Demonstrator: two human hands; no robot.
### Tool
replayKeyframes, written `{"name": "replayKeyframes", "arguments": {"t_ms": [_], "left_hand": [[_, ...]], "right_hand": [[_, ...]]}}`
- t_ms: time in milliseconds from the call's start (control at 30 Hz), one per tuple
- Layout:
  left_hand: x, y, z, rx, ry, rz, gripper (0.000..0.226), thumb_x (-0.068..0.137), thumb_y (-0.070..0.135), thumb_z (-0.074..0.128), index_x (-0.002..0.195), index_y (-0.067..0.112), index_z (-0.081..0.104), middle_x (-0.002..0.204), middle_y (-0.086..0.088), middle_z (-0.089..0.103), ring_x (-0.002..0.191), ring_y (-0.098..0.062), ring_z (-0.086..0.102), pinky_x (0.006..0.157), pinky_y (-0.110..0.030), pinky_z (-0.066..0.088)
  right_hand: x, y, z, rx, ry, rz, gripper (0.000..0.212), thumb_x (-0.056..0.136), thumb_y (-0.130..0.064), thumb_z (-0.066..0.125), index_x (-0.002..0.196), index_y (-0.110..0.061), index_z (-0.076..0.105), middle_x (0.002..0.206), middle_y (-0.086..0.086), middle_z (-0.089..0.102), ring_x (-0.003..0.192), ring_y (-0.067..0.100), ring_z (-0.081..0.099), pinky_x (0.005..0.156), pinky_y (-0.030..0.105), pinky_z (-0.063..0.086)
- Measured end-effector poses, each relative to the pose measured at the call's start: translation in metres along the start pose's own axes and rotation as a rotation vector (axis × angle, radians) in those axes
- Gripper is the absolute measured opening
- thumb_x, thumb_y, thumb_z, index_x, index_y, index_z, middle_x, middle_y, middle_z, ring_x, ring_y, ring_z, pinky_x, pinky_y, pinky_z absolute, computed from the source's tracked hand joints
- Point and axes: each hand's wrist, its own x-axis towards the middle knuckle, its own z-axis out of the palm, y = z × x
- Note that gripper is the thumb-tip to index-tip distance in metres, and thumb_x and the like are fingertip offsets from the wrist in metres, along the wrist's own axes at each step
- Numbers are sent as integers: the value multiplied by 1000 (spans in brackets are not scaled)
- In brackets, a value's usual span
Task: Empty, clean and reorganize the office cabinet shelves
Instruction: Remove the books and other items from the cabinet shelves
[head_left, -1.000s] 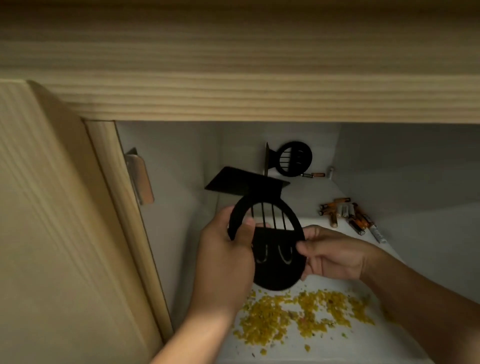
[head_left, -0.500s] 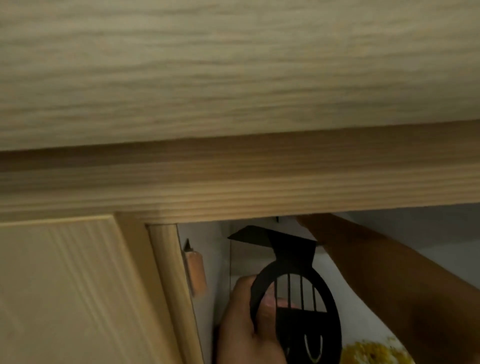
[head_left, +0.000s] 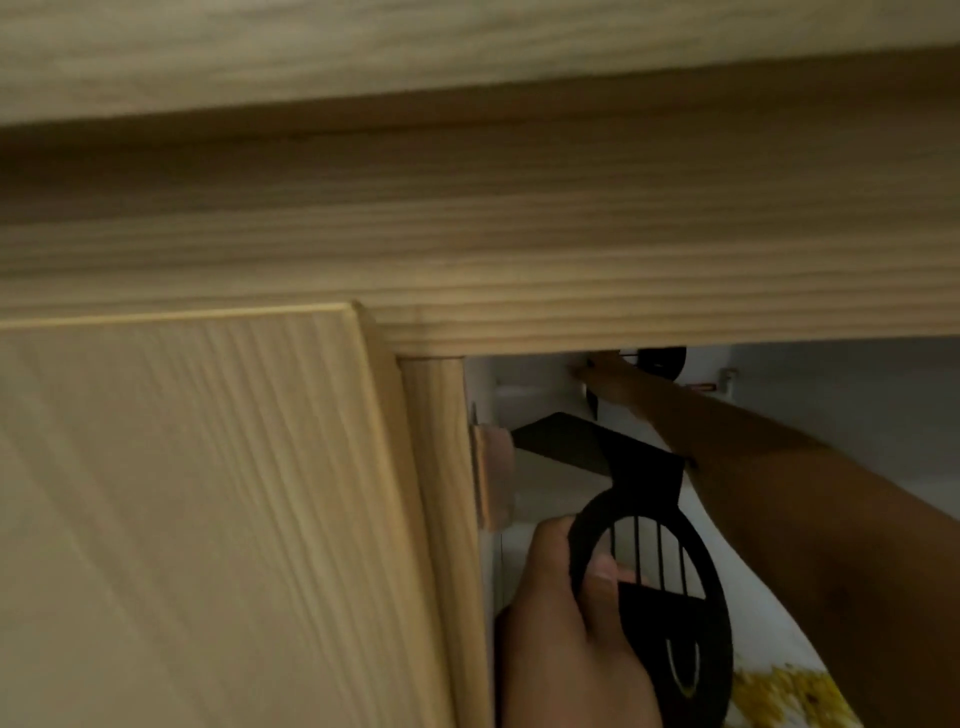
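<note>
The left hand (head_left: 566, 629) grips the rim of a black bookend (head_left: 670, 577) at the front of the cabinet shelf (head_left: 779, 623), fingers curled round the ring with the thumb through the slotted part. The right hand (head_left: 597, 371) reaches deep to the back — it is mostly hidden under the wooden top rail (head_left: 467, 260), so I cannot tell whether it grips anything.

To do this well, I judge the held bookend should stay tilted clear of the reaching forearm, and the second bookend (head_left: 662, 361), standing at the back wall just beside the right hand, should be pinched by its upright plate and drawn straight out — not dragged through the yellow crumbs (head_left: 779, 691).

Counted: two bookends, one patch of crumbs, one open door (head_left: 182, 519).
</note>
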Motion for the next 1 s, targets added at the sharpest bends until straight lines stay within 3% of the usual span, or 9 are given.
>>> {"name": "replayKeyframes", "arguments": {"t_ms": [167, 333, 400, 467, 567, 633, 800, 867, 1000], "left_hand": [[-4, -4, -2, 140, 48, 25, 25, 101, 36, 43, 99, 59, 51, 88, 30, 67, 87, 9, 63, 93, -23, 51], [-8, 6, -6, 139, 38, -24, 27, 103, 34, 42, 91, 57, 48, 88, 39, 61, 86, 11, 62, 83, -17, 53], [-9, 5, -3, 116, 51, -20, 27, 103, 31, 43, 93, 55, 51, 87, 36, 63, 84, 9, 63, 81, -17, 53], [-9, 4, -1, 84, 66, -11, 28, 103, 27, 44, 96, 52, 54, 86, 33, 65, 83, 7, 65, 79, -18, 54], [-9, 3, 0, 39, 68, 3, 32, 103, 22, 45, 95, 50, 57, 84, 23, 70, 81, 1, 68, 78, -23, 56], [-10, 2, 2, 11, 71, -5, 32, 103, 21, 45, 94, 48, 59, 83, 17, 72, 80, -2, 69, 80, -27, 57], [-8, -3, 5, -29, 87, 29, 29, 103, 19, 45, 97, 40, 64, 84, 10, 73, 80, -3, 70, 77, -25, 57], [-9, -3, 6, -30, 107, 58, 28, 103, 16, 45, 98, 34, 65, 80, 11, 73, 75, -1, 69, 71, -21, 56], [-8, -2, 8, -65, 132, 79, 36, 103, 7, 45, 104, 36, 65, 92, 3, 76, 90, -9, 73, 88, -42, 58]], "right_hand": [[-22, -25, 0, -95, -22, 1, 67, 104, -34, 47, 158, -11, 15, 163, 13, 20, 146, 34, 29, 117, 43, 29], [-45, -22, 3, -96, 100, -25, 56, 106, -32, 44, 153, -7, 30, 154, 18, 36, 138, 38, 39, 112, 42, 34], [-45, -14, -2, -171, 210, -32, 41, 102, -41, 49, 118, -5, 62, 121, 19, 59, 113, 37, 57, 103, 46, 46], [-49, -8, -10, -235, 396, -8, 43, 97, -46, 57, 84, -6, 66, 97, 17, 65, 92, 33, 63, 90, 46, 54], [-50, 5, -20, -117, 572, -114, 35, 89, -28, 73, 110, -3, 62, 100, 13, 67, 91, 29, 63, 76, 34, 52], [-57, 7, -21, -45, 462, -183, 46, 83, -18, 79, 117, -7, 49, 96, 12, 61, 85, 26, 59, 67, 32, 48], [-66, 26, -19, -681, 91, -287, 22, 94, -14, 63, 111, -3, 71, 119, 16, 67, 107, 33, 63, 91, 36, 52], [-78, 34, -26, -586, 184, -411, 16, 94, -7, 61, 103, 0, 72, 111, 19, 70, 102, 35, 65, 88, 36, 52], [-120, 30, -55, -147, 408, -556, 12, 94, -2, 62, 98, -1, 73, 106, 13, 72, 100, 22, 65, 95, 28, 48]]}}
